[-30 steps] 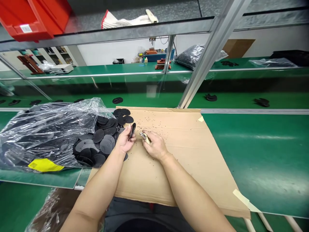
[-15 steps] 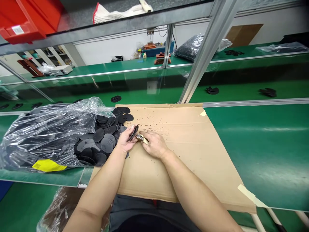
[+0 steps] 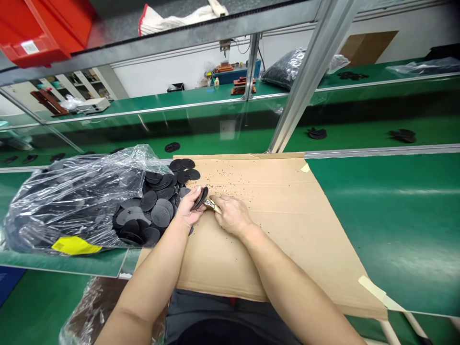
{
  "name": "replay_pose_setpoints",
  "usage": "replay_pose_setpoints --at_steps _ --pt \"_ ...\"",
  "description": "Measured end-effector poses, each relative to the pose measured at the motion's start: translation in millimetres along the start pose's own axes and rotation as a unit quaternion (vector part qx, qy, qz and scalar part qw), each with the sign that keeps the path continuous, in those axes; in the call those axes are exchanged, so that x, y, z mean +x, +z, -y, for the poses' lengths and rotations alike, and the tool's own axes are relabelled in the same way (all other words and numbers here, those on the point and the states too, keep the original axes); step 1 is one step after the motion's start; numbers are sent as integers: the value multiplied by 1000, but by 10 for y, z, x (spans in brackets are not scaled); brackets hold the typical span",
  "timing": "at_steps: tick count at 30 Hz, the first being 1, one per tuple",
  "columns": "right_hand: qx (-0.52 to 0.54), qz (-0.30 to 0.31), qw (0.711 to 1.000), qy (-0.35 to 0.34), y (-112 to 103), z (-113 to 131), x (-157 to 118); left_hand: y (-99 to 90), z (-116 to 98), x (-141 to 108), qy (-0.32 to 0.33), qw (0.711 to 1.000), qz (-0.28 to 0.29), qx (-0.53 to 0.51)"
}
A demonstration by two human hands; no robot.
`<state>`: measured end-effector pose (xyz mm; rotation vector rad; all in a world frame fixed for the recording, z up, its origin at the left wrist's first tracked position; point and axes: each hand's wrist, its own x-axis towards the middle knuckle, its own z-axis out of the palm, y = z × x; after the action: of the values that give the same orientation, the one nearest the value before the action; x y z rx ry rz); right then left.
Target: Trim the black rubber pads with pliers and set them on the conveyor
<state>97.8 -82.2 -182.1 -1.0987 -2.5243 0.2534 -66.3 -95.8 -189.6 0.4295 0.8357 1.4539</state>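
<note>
My left hand point(image 3: 189, 207) is closed on a few thin black discs point(image 3: 201, 198), held on edge over the cardboard sheet point(image 3: 287, 230). My right hand point(image 3: 233, 214) wraps round the pale handles of a small pair of nippers point(image 3: 212, 205). Their metal jaws meet the edge of the discs, though at this size I cannot make out the exact bite. Left of my left hand lies a heap of loose black discs point(image 3: 160, 213), spilling from a clear plastic bag point(image 3: 75, 201). Tiny black bits point(image 3: 224, 178) are scattered on the cardboard beyond my hands.
A metal upright point(image 3: 305, 81) rises behind the cardboard. Beyond the bench edge, a sunken green strip carries small stacks of discs point(image 3: 316, 133). A red bin point(image 3: 43, 33) and a white glove point(image 3: 176, 21) sit on the shelf above. A yellow label point(image 3: 76, 246) lies on the bag.
Both hands stay nearly in place with the discs and nippers. The nippers' handles look slightly turned or closer together; the whole view has shifted a little.
</note>
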Motion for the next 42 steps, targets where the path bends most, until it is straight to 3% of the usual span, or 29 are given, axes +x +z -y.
replay_pose_setpoints --at_steps 9,15,19,30,42 --pt "-1 11 1000 7 20 6 2 17 0 3 -13 1000 -9 -21" --pt "76 -83 994 0 136 -34 -6 -14 -33 -63 -19 994 66 -90" --pt "96 -142 985 -1 175 -81 9 -27 -44 -107 7 993 76 -85" --pt "123 -171 977 15 210 -120 15 -36 -50 -107 13 992 87 -95" --pt "210 -201 957 -12 173 -156 47 10 -81 -110 8 990 99 -99"
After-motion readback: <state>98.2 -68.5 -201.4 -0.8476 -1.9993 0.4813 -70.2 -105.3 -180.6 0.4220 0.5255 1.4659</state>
